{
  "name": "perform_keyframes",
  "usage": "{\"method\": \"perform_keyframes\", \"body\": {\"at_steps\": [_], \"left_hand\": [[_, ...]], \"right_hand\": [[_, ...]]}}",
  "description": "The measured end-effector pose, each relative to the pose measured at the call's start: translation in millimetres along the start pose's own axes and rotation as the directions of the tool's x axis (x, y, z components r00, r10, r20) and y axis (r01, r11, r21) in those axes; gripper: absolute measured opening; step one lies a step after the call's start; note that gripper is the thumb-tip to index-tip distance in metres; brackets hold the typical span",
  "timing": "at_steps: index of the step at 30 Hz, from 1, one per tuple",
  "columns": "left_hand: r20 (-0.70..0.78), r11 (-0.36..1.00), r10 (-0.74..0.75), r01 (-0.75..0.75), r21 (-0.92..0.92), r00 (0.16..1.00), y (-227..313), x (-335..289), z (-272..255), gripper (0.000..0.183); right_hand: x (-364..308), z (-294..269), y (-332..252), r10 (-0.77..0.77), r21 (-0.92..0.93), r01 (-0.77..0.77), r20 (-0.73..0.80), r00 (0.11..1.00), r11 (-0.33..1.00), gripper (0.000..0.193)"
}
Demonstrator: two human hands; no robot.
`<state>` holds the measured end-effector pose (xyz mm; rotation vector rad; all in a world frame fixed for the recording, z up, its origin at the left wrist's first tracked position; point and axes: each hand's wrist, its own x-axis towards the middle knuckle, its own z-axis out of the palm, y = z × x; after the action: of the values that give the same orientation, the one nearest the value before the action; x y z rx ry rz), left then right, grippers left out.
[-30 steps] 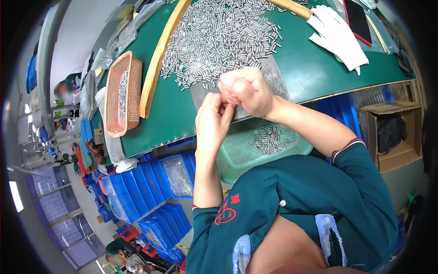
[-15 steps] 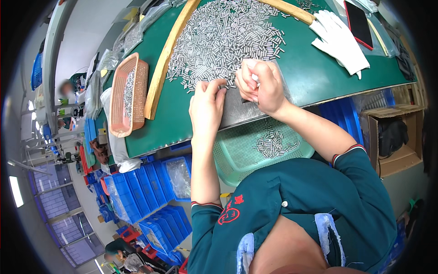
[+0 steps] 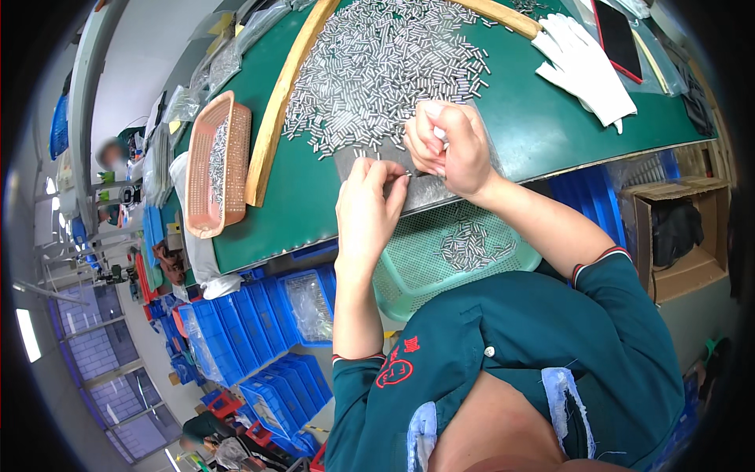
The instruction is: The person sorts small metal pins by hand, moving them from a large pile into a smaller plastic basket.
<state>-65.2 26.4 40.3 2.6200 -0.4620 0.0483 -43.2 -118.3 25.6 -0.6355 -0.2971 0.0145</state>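
A wide heap of short metal pins point(image 3: 393, 71) covers the green table point(image 3: 535, 126) ahead of me. Between the thumb and fingertips of my left hand point(image 3: 368, 200) is a small metal pin point(image 3: 407, 174), held over the grey metal plate point(image 3: 429, 191) at the table's near edge. My right hand point(image 3: 454, 149) is curled into a fist just to the right, above the same plate. Something pale shows between its fingers and a dark tip below them, but what it grips is mostly hidden. Below both hands, a light green basket point(image 3: 401, 271) holds more pins.
Wooden strips point(image 3: 275, 126) border the heap. At the left stands an orange basket point(image 3: 203, 197) with pins inside. White gloves point(image 3: 586, 75) and a red-edged phone point(image 3: 619, 43) lie at the right. Blue bins point(image 3: 236, 322) and a cardboard box point(image 3: 692, 271) are below table height.
My left hand has drawn back from the heap's edge, toward me and right, with a pin now at its fingertips. My right hand has barely moved.
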Motion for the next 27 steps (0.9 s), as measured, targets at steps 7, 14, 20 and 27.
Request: {"method": "perform_keyframes", "body": {"at_steps": [7, 14, 20, 27], "left_hand": [[-0.046, 0.990, -0.018, 0.011, -0.144, 0.999, 0.4, -3.4, 4.5, 0.010], [-0.092, 0.982, -0.013, -0.005, -0.190, 0.996, -5.6, -6.9, 10.4, 0.010], [-0.105, 0.978, 0.002, -0.024, -0.205, 0.994, -5.5, -4.5, 10.9, 0.010], [-0.121, 0.980, 0.033, -0.055, -0.190, 0.992, -6.2, -5.2, 11.4, 0.009]], "right_hand": [[0.4, 5.6, -2.4, -0.027, -0.094, 0.023, -0.036, 0.999, 0.995, 0.036], [0.3, 0.9, 1.9, -0.002, 0.016, 0.002, -0.009, 1.000, 1.000, 0.034], [-1.5, 5.2, 4.0, -0.064, -0.168, 0.076, 0.076, 0.995, 0.983, 0.034], [4.2, 11.8, 7.3, -0.130, -0.354, 0.137, 0.044, 0.991, 0.925, 0.036]]}}
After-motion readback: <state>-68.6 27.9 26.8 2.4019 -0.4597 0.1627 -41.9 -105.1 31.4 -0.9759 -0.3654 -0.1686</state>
